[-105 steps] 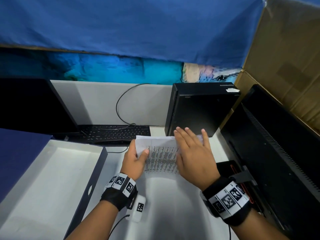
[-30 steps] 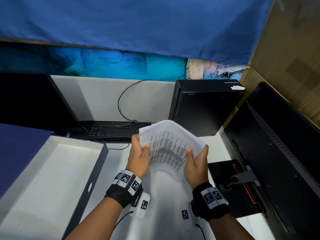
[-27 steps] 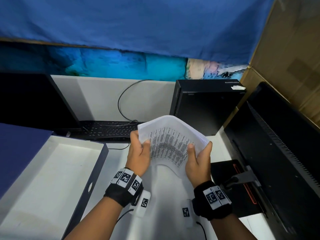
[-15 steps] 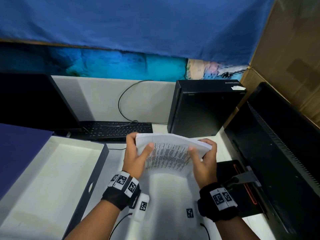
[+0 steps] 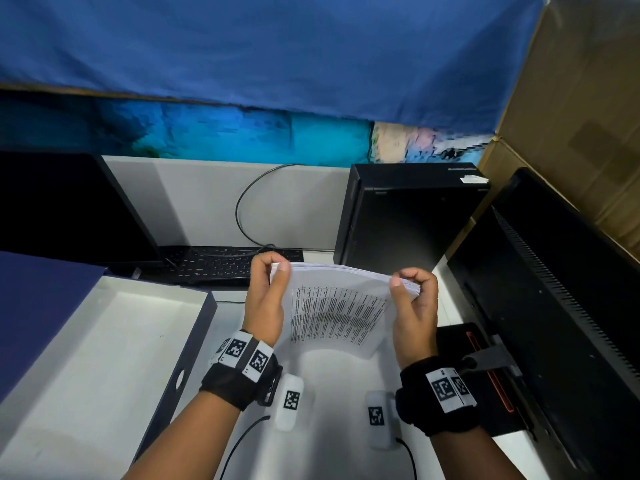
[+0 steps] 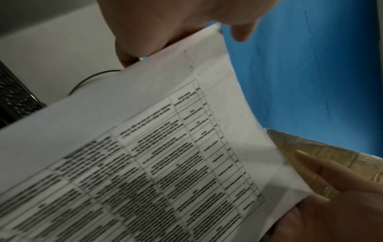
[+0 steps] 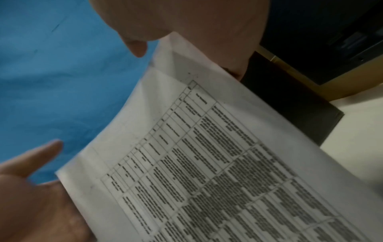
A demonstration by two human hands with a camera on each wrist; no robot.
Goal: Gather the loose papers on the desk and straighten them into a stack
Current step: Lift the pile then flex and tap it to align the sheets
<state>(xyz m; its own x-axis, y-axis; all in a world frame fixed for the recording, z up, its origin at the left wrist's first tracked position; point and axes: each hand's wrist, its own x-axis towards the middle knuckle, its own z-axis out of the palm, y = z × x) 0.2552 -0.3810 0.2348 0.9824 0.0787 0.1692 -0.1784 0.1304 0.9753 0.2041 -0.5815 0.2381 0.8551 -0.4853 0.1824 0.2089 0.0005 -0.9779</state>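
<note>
A bundle of white papers (image 5: 332, 306) printed with a table stands nearly upright over the white desk (image 5: 332, 427), its top edge bowed between both hands. My left hand (image 5: 268, 289) pinches the top left corner, thumb on the printed face. My right hand (image 5: 414, 292) pinches the top right corner the same way. In the left wrist view the papers (image 6: 145, 163) fill the frame, with my right hand (image 6: 342, 204) at the lower right. The right wrist view shows the papers (image 7: 217, 163) and my left hand (image 7: 31, 196) at the lower left. The bundle's lower edge is hidden.
An open white box (image 5: 114, 344) with dark sides lies at the left. A black keyboard (image 5: 214, 265) and a black computer case (image 5: 405, 220) stand behind the papers. A black monitor (image 5: 561, 306) on its stand crowds the right; another monitor (image 5: 62, 209) stands at the far left.
Both hands lifted the papers off the desk, tilted them up, and have shifted their hold to the top corners. The bundle now stands more upright and squared than a second ago.
</note>
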